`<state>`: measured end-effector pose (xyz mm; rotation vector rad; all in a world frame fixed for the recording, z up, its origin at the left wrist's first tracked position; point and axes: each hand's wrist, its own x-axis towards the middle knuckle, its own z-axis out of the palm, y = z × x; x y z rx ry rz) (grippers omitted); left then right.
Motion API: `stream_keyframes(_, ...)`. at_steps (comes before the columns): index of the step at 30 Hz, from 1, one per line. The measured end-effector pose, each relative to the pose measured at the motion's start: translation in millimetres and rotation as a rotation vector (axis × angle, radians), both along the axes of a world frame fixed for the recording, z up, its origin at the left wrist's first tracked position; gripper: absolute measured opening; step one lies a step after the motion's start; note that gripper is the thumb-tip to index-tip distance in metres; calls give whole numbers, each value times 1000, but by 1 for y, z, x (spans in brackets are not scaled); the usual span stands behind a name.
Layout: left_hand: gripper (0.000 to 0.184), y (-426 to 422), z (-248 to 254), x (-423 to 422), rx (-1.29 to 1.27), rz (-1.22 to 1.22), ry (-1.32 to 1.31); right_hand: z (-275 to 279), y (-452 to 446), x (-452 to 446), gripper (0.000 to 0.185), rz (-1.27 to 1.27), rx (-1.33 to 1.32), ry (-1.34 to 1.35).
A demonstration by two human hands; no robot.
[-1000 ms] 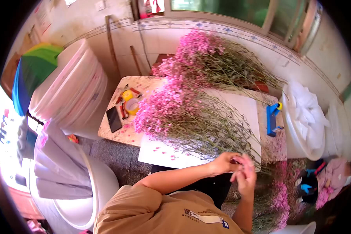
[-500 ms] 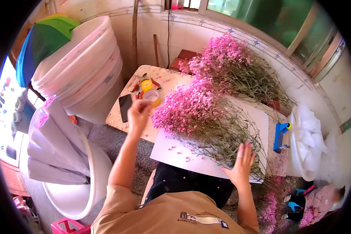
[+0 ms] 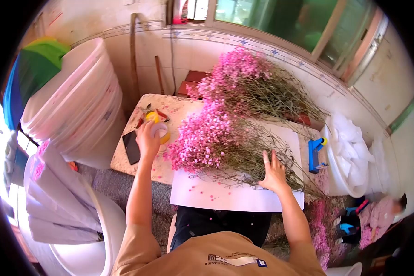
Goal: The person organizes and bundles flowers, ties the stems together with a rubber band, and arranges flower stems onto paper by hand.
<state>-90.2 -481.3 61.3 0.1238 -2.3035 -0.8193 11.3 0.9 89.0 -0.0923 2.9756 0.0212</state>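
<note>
1. Some white paper under the pink flowers juts, open, past the bench's near edge.
2. Left hand at the tape roll; cannot tell whether it grips.
3. Right hand spread at the stems.

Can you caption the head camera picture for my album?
Left hand at a tape roll, right hand over stems of pink flowers.

Beside the left hand, the phone is black, the tool handles red, the tape roll yellow. The counter behind it is tan, flecked pink. Between the hands, blossoms are pink. By the right hand, stems are dull green, the paper white; rightward, the dispenser is blue with yellow.
</note>
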Motion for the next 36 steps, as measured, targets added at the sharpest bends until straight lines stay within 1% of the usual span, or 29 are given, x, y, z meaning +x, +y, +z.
stream_keyframes(1,36,10,6,16,202,-95,35,5,-3,0,137,-1,-3,30)
stream_keyframes(2,34,23,12,36,309,-119,96,1,2,-2,133,27,-23,103)
stream_keyframes(3,31,36,20,59,270,-177,217,-6,8,-6,129,53,-40,180)
stream_keyframes(4,26,51,27,80,242,-189,241,-8,11,-8,121,80,-72,237)
stream_keyframes(5,23,67,34,98,281,-342,268,-9,14,-12,115,90,-129,255)
stream_keyframes(6,21,81,37,119,172,-416,184,-4,15,-17,107,79,-125,229)
stream_keyframes(7,22,94,22,133,285,-586,7,0,15,-23,99,68,-123,203)
stream_keyframes(8,25,110,19,145,376,-782,-154,7,16,-27,99,38,-122,209)
stream_keyframes(9,30,123,31,151,343,-958,-357,16,18,-31,83,166,-123,330)
stream_keyframes(10,34,134,29,148,214,-1074,-324,27,19,-37,68,298,-119,449)
stream_keyframes(11,37,141,27,143,127,-1103,-341,40,20,-45,68,277,-115,454)
stream_keyframes(13,42,150,10,123,41,-1037,-307,70,18,-61,49,444,-10,674)
stream_keyframes(14,47,148,-14,109,5,-932,-371,85,17,-69,49,425,-11,679)
stream_keyframes(15,52,153,-6,97,99,-951,-378,99,17,-77,45,499,-13,717)
stream_keyframes(16,53,156,-7,86,73,-924,-397,107,20,-88,41,579,-13,757)
stream_keyframes(19,56,171,-20,46,11,-860,-401,103,35,-132,40,635,22,824)
stream_keyframes(21,59,179,-20,15,-28,-813,-377,87,55,-173,40,643,23,843)
stream_keyframes(23,62,194,-10,-18,-40,-830,-375,70,71,-211,41,553,-13,771)
stream_keyframes(24,50,199,-13,-39,-87,-818,-274,62,75,-225,44,441,-89,685)
stream_keyframes(25,50,201,-16,-66,-98,-801,-268,54,82,-241,57,369,-17,593)
stream_keyframes(27,39,205,-23,-114,-116,-728,-318,36,75,-253,83,181,40,361)
stream_keyframes(28,39,206,-29,-130,-119,-718,-318,26,71,-255,94,134,-5,217)
stream_keyframes(29,35,208,-36,-145,-148,-628,-416,17,67,-257,107,81,-49,72)
stream_keyframes(30,31,210,-43,-157,-177,-541,-514,3,64,-261,115,56,-44,52)
stream_keyframes(31,31,211,-56,-159,-182,-546,-519,-3,65,-262,115,51,-48,49)
stream_keyframes(33,29,211,-87,-146,-142,-565,-193,-17,72,-262,120,85,-64,114)
stream_keyframes(34,28,213,-82,-132,-197,-572,-216,1,73,-252,122,111,-99,87)
stream_keyframes(35,28,214,-83,-127,-197,-586,-225,19,77,-245,122,97,-101,77)
stream_keyframes(36,27,215,-86,-125,-222,-525,-239,36,85,-241,121,158,-180,21)
